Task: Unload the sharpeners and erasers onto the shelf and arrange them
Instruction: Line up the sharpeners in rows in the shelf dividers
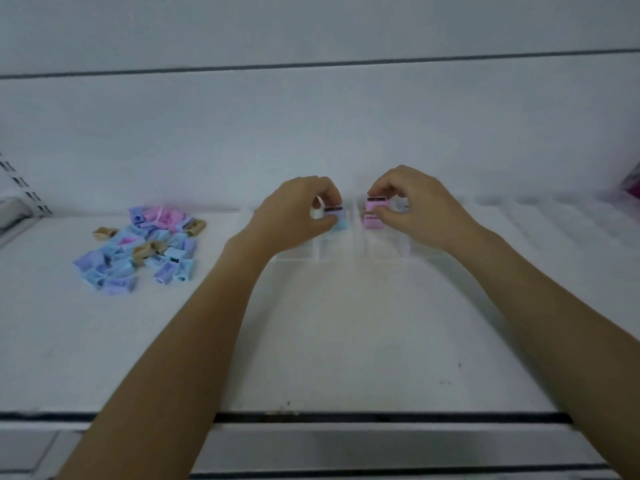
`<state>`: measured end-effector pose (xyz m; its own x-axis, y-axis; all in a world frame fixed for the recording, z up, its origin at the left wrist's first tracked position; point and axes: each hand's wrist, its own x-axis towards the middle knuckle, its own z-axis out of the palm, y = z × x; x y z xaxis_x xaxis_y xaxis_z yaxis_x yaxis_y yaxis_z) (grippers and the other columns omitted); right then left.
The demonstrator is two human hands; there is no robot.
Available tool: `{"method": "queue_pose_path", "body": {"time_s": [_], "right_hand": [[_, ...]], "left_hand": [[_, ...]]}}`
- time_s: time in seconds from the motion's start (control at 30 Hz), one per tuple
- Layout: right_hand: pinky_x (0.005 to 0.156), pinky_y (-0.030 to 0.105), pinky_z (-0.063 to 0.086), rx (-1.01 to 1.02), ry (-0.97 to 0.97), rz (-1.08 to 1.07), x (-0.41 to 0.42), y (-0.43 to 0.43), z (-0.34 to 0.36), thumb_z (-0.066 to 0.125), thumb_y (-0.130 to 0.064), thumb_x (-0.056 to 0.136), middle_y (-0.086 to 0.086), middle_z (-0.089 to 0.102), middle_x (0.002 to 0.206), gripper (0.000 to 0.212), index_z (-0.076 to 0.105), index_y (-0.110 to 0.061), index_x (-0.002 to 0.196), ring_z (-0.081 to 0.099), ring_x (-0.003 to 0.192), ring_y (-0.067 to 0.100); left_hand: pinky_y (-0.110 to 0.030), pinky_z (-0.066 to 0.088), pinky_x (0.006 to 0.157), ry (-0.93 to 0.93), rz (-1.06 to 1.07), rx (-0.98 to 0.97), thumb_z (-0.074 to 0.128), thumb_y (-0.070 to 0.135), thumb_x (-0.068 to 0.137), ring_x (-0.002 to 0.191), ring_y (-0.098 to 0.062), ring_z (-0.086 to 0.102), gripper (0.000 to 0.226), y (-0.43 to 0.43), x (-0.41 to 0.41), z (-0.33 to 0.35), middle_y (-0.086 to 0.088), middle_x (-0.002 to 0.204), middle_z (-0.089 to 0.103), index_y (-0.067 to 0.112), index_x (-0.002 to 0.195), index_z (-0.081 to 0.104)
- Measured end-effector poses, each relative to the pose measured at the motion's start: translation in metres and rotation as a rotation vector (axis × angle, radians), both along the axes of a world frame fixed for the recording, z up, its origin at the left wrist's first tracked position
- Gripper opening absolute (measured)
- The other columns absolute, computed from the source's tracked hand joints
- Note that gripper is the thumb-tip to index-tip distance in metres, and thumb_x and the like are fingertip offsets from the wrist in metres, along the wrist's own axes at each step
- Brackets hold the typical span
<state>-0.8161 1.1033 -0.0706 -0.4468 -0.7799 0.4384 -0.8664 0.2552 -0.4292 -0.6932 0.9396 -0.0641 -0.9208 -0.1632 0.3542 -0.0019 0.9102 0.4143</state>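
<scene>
A person's left hand [298, 209] and right hand [412, 206] work side by side over a white shelf [346, 341], each grip closed to a fingertip pinch on one small plastic sharpener. The left grip holds a pale blue wedge-shaped sharpener [336, 218], thumb below and fingers above. The right grip holds a pink wedge-shaped sharpener [375, 203] directly above a second pink sharpener [372, 221] that appears to sit in place.

Both held pieces hang over the far compartments of a clear plastic divided box [346, 258], whose walls are hard to trace in the soft focus. Whether either piece touches the box cannot be told. Each sharpener's long axis runs roughly left to right, with a dark blade strip on top. The coming move looks to be a short drop straight down from each grip.

The unsorted heap of blue, lilac and pink sharpeners [138, 247], with a few tan pieces [149, 251] mixed in, lies on the shelf well to the left of the left grip, so the left hand is the nearer one for the next pick. No brand, label or writing can be read on anything.
</scene>
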Motion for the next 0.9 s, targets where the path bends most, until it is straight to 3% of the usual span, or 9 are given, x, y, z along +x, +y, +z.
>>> {"method": "queue_pose_path", "body": {"time_s": [0.07,0.2,0.47,0.73,0.9], "right_hand": [[0.072,0.023,0.036,0.050,-0.015,0.011,0.003,0.003,-0.001,0.064,-0.012,0.079,-0.003,0.055,0.090,0.011,0.060,-0.014,0.089,0.049,0.083,0.010],[0.077,0.030,0.037,0.220,0.085,0.003,0.005,0.004,-0.005,0.064,-0.017,0.081,-0.010,0.050,0.085,0.006,0.061,-0.016,0.086,0.042,0.086,0.012],[0.084,0.037,0.041,0.259,0.154,-0.059,0.012,0.003,-0.006,0.061,-0.016,0.081,0.001,0.063,0.095,0.012,0.069,-0.015,0.089,0.050,0.095,0.022],[0.079,0.028,0.034,0.263,0.175,-0.102,0.011,0.005,-0.007,0.055,-0.014,0.085,-0.001,0.065,0.098,0.018,0.069,-0.016,0.096,0.049,0.097,0.021],[0.080,0.031,0.036,0.273,0.188,-0.105,0.011,0.006,-0.007,0.052,-0.012,0.085,0.001,0.066,0.098,0.021,0.069,-0.016,0.097,0.049,0.095,0.022]], "left_hand": [[-0.028,0.041,0.074,-0.040,0.030,-0.050,0.066,0.024,0.082,0.082,-0.009,0.046,0.012,0.002,0.002,-0.003,0.020,0.077,0.051,0.025,0.081,0.054],[-0.025,0.031,0.070,-0.088,0.055,-0.129,0.064,0.032,0.084,0.087,-0.008,0.043,0.011,0.009,0.002,-0.007,0.020,0.072,0.045,0.023,0.082,0.058],[-0.026,0.033,0.072,-0.143,0.104,-0.296,0.055,0.033,0.090,0.105,-0.016,0.044,0.019,0.015,-0.004,-0.010,0.003,0.103,0.059,0.017,0.096,0.063],[-0.025,0.033,0.071,-0.102,0.115,-0.339,0.049,0.022,0.093,0.103,-0.017,0.045,0.018,0.016,-0.002,-0.011,0.002,0.102,0.062,0.017,0.099,0.066],[-0.025,0.034,0.071,-0.111,0.129,-0.347,0.046,0.023,0.093,0.102,-0.018,0.047,0.022,0.017,-0.002,-0.010,0.001,0.102,0.063,0.015,0.099,0.065]]}}
